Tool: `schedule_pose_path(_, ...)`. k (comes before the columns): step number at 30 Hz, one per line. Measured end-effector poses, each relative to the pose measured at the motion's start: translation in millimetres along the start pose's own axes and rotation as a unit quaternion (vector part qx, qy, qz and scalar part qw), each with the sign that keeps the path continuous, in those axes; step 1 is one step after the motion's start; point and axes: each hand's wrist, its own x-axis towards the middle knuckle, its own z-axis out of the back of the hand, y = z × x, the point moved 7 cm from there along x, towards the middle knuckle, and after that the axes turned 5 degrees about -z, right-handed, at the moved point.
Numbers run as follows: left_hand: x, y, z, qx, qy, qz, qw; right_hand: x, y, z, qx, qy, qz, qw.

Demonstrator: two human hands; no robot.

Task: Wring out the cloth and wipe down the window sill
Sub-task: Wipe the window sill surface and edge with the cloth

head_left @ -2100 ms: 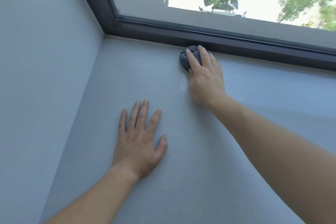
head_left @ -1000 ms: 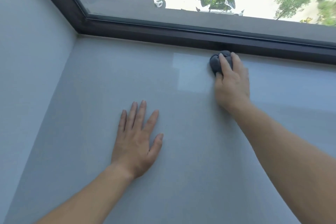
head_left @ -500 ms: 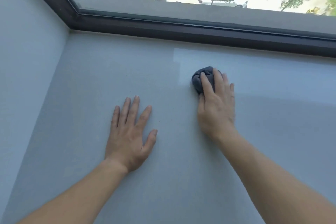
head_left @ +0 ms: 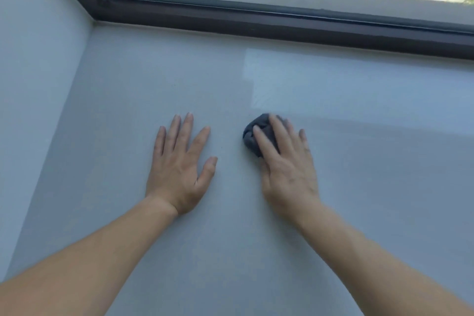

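Grey window sill (head_left: 128, 100), left hand (head_left: 179, 169) fingers spread flat, right hand (head_left: 287, 169) fingers half-hiding balled cloth (head_left: 252, 136)

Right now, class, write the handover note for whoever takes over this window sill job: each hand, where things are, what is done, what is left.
Left hand: flat on the window sill, fingers spread, holding nothing.
Right hand: pressing the balled-up dark cloth onto the sill under its fingers, mid-sill and well clear of the window frame.
Done: a lighter wiped-looking strip shows along the frame to the right.
Left: the sill's left part towards the corner and the near part show no wipe marks; likely those next.
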Motion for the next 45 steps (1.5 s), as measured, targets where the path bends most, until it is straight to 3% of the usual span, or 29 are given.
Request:
schedule_pose_path(4,-2,3,0,-0.012,-0.006,0.006,1.0,-50,21,-12,-0.027,0.044,0.113,0.992)
schedule_pose_path(6,-2,3,-2,-0.008,-0.005,0.007,1.0,-23,-6,-1,-0.027,0.023,0.047,0.998)
schedule_pose_path(9,-1,5,-6,0.002,-0.005,0.007,1.0,16,-43,19,0.013,-0.031,-0.127,0.991)
schedule_pose_path(10,-1,6,-7,0.008,-0.006,0.008,1.0,15,-38,17,0.013,-0.04,-0.139,0.989)
schedule_pose_path(15,-1,2,-5,0.021,0.013,0.017,1.0,-79,35,-19,-0.006,0.013,0.036,0.999)
schedule_pose_path(19,-20,3,21,-0.174,-0.046,0.034,0.983,-90,34,-19,-0.027,0.051,0.088,0.994)
schedule_pose_path(24,-122,-4,15,-0.122,-0.033,0.037,0.991,-39,-13,9,0.022,-0.038,-0.169,0.985)
schedule_pose_path(26,-157,-6,4,-0.096,-0.008,0.029,0.995,-59,15,-1,0.013,-0.039,-0.123,0.992)
schedule_pose_path(30,-182,-3,-8,-0.052,0.011,0.008,0.999,-148,80,-35,-0.015,0.034,0.077,0.996)
schedule_pose_path(32,-181,-3,-10,-0.031,0.018,0.012,0.999,-145,74,-31,-0.018,0.064,0.111,0.992)
schedule_pose_path(33,-180,-3,-12,-0.022,0.023,0.013,0.999,-131,62,-26,-0.022,0.061,0.089,0.994)
schedule_pose_path(35,-180,-3,-15,-0.013,0.03,0.014,0.999,-95,26,-9,-0.007,0.019,-0.038,0.999)
schedule_pose_path(37,-182,-1,-17,-0.01,0.028,0.014,0.999,-76,-2,6,0.025,-0.031,-0.169,0.985)
schedule_pose_path(38,-182,-1,-17,-0.011,0.025,0.015,1.0,-77,1,6,0.026,-0.045,-0.19,0.98)
schedule_pose_path(40,-181,-1,-16,-0.014,0.018,0.015,1.0,-97,27,-6,0.02,-0.04,-0.142,0.989)
schedule_pose_path(43,-181,-2,-14,-0.02,0.011,0.012,1.0,-169,77,-32,0.0,0.004,0.023,1.0)
schedule_pose_path(45,-181,-3,-14,-0.019,0.01,0.011,1.0,-195,81,-37,-0.008,0.05,0.078,0.996)
